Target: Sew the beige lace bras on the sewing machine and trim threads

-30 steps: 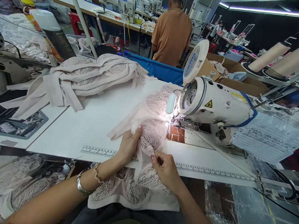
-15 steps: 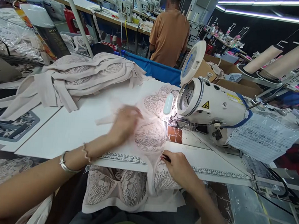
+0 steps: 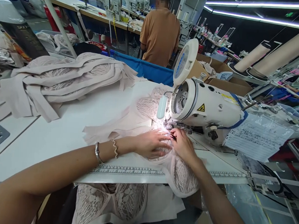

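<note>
In the head view, the left hand [image 3: 154, 144] lies flat, its fingers somewhat spread, on a pale pink lace garment [image 3: 184, 175]. The right hand [image 3: 184, 146], just beside its fingertips, pinches a small dark object [image 3: 172, 136] close to the needle area of the sewing machine [image 3: 208, 102]. The garment runs from beyond the hands, beneath them, and over the near edge of the bench [image 3: 65, 138]. A lit lamp [image 3: 161, 107] hangs just beyond the hands. A garment pile [image 3: 74, 78] lies beyond and left of them; another lace piece [image 3: 112, 202] is below them, nearer the body.
</note>
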The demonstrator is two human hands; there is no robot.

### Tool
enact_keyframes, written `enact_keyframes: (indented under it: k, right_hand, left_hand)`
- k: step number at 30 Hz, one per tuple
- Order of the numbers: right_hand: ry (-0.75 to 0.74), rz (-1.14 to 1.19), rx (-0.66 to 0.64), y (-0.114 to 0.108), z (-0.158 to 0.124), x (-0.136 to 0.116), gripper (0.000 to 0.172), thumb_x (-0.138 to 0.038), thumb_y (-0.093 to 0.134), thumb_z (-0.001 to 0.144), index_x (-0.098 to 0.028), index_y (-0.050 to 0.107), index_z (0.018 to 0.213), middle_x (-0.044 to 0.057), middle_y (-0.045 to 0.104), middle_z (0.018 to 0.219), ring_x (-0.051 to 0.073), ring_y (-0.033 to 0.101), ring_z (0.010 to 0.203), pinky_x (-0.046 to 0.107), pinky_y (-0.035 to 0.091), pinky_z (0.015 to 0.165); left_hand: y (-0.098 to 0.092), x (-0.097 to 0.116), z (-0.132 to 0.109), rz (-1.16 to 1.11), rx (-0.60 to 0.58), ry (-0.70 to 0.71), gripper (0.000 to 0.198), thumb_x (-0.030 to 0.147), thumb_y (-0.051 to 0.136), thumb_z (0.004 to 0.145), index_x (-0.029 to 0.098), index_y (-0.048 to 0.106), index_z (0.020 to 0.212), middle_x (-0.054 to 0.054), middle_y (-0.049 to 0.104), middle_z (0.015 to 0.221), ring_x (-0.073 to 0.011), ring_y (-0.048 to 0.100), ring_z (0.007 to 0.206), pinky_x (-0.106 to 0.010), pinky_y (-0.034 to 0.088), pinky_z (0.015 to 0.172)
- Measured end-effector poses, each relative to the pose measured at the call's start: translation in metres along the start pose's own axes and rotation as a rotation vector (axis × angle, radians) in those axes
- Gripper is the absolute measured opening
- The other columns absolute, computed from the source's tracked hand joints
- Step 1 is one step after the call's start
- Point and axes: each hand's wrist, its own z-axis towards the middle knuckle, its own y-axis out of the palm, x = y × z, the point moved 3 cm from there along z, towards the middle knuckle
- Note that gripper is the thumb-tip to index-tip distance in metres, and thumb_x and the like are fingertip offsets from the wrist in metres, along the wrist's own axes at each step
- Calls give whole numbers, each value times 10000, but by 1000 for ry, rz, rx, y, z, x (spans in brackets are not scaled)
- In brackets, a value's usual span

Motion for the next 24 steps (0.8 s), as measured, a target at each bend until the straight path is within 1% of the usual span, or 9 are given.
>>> enact_keyframes:
  k: [2, 4, 6, 9, 13, 15, 19, 22, 24]
  right_hand:
    - [104, 69, 43, 18, 6, 1, 176, -230, 619, 861, -236, 652, 1033, 44, 712, 1000, 204, 636, 817, 276, 362, 632]
    - [156, 95, 70, 28, 9, 1, 96, -241, 627, 865, -234, 657, 957, 35, 726, 951, 204, 636, 802, 274, 340, 621]
    - [157, 107, 100, 30, 9, 1, 57, -225, 600, 881, -231, 654, 896, 37, 740, 933, 201, 636, 792, 277, 321, 616]
    - [147, 128, 137, 29, 6, 1, 109, -192, 552, 887, -230, 651, 861, 40, 753, 895, 200, 636, 771, 283, 324, 632]
    - [179, 123, 129, 28, 2, -1, 92, -261, 563, 902, -236, 634, 850, 30, 740, 826, 201, 622, 728, 285, 323, 638]
    - [172, 104, 124, 28, 1, -3, 90, -280, 576, 890, -236, 603, 816, 24, 711, 797, 195, 603, 719, 281, 319, 634]
    - [57, 149, 175, 28, -2, -7, 151, -254, 523, 879, -239, 497, 730, 22, 640, 793, 179, 562, 723, 270, 355, 654]
    - [-20, 233, 226, 29, -5, -8, 151, -252, 484, 879, -246, 445, 733, 14, 603, 766, 177, 553, 698, 266, 381, 656]
    - [-11, 277, 224, 30, -6, -8, 132, -275, 501, 878, -247, 444, 762, -2, 592, 728, 171, 543, 642, 262, 372, 623]
  left_hand:
    - [1, -7, 1, -79, 62, -110, 315, 210, 392, 1012, 174, 661, 1172, -119, 708, 1166, -241, 666, 1064, -388, 544, 924]
    - [6, -10, 1, -79, 104, -232, 348, 148, 309, 1017, 152, 630, 1153, -102, 717, 1060, -201, 679, 930, -342, 562, 832]
    - [12, -8, 0, -1, 130, -269, 335, 147, 306, 1019, 131, 609, 1162, -132, 692, 1124, -217, 668, 986, -359, 566, 846]
    - [19, -2, -3, 179, 145, -260, 329, 221, 373, 1018, 76, 576, 1231, -216, 622, 1279, -302, 608, 1183, -463, 531, 980]
    - [24, 3, -9, 367, 118, -266, 576, 355, 461, 992, -40, 448, 1410, -298, 514, 1448, -408, 471, 1381, -571, 402, 1136]
    - [24, 5, -11, 410, 95, -261, 607, 384, 458, 998, -72, 468, 1399, -301, 517, 1456, -415, 476, 1381, -557, 394, 1146]
    - [18, 12, -8, 437, 53, -273, 539, 402, 485, 994, -17, 585, 1318, -248, 605, 1386, -394, 553, 1296, -550, 401, 1127]
    - [15, 16, -6, 436, 45, -294, 586, 416, 538, 964, -42, 575, 1328, -262, 616, 1364, -374, 591, 1242, -486, 472, 1047]
    - [15, 17, -6, 458, 42, -290, 641, 425, 554, 955, -87, 554, 1341, -286, 607, 1368, -374, 590, 1246, -462, 481, 1031]
